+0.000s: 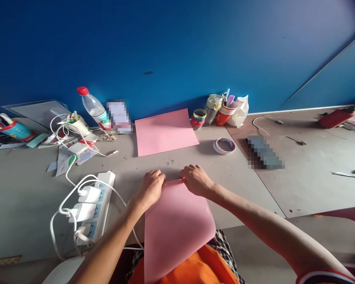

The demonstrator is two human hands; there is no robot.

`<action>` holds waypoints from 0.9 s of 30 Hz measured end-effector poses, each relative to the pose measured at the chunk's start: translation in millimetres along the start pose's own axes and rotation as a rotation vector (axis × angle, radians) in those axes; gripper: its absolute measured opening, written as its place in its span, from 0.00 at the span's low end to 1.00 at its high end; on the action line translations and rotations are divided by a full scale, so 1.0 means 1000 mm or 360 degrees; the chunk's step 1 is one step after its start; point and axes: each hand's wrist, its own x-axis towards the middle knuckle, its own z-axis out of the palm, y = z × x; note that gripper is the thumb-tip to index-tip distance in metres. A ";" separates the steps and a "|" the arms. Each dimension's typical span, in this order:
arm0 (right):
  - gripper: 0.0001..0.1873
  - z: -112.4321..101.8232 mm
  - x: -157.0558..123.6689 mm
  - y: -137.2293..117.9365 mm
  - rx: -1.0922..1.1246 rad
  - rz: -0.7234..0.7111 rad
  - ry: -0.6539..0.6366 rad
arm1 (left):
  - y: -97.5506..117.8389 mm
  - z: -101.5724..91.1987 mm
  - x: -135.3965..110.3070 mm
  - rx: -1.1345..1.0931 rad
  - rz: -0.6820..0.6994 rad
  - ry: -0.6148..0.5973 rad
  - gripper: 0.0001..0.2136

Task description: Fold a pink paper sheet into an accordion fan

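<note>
From the head view, both forearms reached forward from the near edge and met over the tabletop point(23, 189), wrists low and knuckles up. The left hand point(150, 188) and right hand point(197, 180) sat side by side on the far edge of the pink sheet point(174, 221), each grip curled closed on that edge. The sheet's near end hung off the tabletop over the lap, a second pink paper point(165, 132) lay flat farther off, and a power strip point(96, 209) lay to the left.

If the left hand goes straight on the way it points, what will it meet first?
Probably the far pink sheet, after passing close by the right hand; depth is unclear.
</note>
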 end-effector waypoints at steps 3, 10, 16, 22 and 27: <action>0.07 0.000 0.000 -0.002 -0.0018 -0.0036 0.0012 | 0.000 0.003 0.002 -0.0008 0.0028 0.0001 0.09; 0.07 0.002 0.004 -0.005 -0.0011 -0.0121 0.0002 | 0.008 0.006 0.004 0.0058 0.0072 0.0045 0.11; 0.12 0.006 0.002 -0.008 -0.0173 -0.0230 0.0125 | 0.008 0.007 0.004 0.0111 0.0099 0.0059 0.11; 0.11 0.007 -0.003 -0.001 -0.0266 -0.0270 0.0122 | 0.001 0.008 0.000 0.0146 0.0137 0.0059 0.11; 0.10 0.007 -0.003 0.001 -0.0349 -0.0298 0.0134 | 0.001 0.012 0.000 0.0254 0.0157 0.0098 0.10</action>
